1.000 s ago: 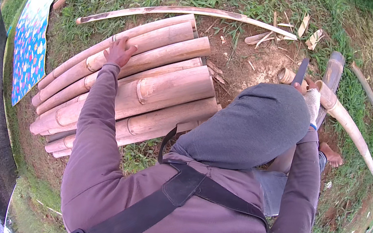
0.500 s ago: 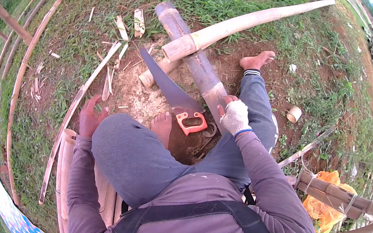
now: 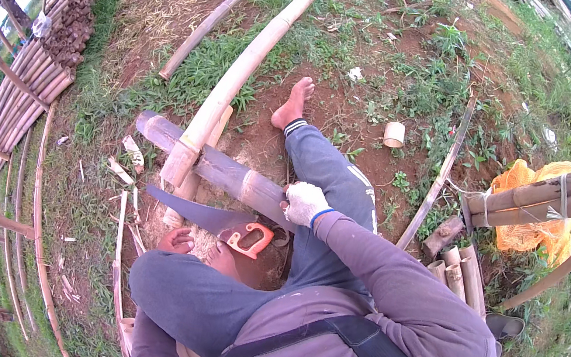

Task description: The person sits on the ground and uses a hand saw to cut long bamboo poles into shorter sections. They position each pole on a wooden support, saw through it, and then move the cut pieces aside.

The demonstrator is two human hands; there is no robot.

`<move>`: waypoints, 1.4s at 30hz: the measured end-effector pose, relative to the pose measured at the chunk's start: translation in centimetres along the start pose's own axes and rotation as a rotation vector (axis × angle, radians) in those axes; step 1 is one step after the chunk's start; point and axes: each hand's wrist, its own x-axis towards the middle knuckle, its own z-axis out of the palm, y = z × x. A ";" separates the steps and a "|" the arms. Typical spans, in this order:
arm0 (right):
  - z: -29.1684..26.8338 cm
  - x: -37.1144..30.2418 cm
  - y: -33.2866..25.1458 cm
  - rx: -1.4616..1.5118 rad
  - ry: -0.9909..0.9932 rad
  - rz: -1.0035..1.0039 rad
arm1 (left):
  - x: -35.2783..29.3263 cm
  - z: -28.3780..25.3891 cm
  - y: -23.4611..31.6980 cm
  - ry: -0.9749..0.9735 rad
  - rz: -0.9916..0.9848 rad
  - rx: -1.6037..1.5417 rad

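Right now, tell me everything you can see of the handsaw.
The handsaw has an orange closed-loop handle and a dark, metal-looking blade tapering leftward. It lies unheld beside a greyish bamboo pole, its blade crossing in front of a pale bamboo piece. Just nearer the wearer are the left hand and a bare foot; contact is unclear.

— Bearing surface?
— Ground (image 3: 350,100): reddish soil, patchy grass.
— Items lying on it?
— One short pale bamboo section (image 3: 395,134); one grey-brown bamboo pole (image 3: 215,20); one white scrap (image 3: 355,74); one thick bamboo log (image 3: 227,172), flat or propped unclear.
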 end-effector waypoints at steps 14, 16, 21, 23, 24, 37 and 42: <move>-1.9 -3.2 0.2 0.091 0.026 -0.072 | 0.6 2.8 0.7 0.046 -0.097 -0.126; -2.7 -3.6 -0.1 0.082 0.019 -0.099 | 0.6 2.5 1.2 0.065 -0.097 -0.080; -3.3 -4.2 0.3 0.065 0.015 -0.106 | 1.8 2.6 2.9 0.088 -0.086 0.039; -3.1 -4.2 0.2 0.083 0.030 -0.111 | 2.2 2.5 3.2 0.097 -0.087 0.066; -3.1 -4.4 -0.1 0.085 0.031 -0.121 | 2.0 2.2 3.1 0.101 -0.093 0.080; -3.9 -4.6 -0.7 -0.003 -0.044 -0.122 | 4.5 2.1 1.7 0.080 -0.072 0.112; -3.0 -4.3 0.1 -0.016 -0.058 -0.113 | 4.5 1.4 0.6 0.059 -0.062 0.122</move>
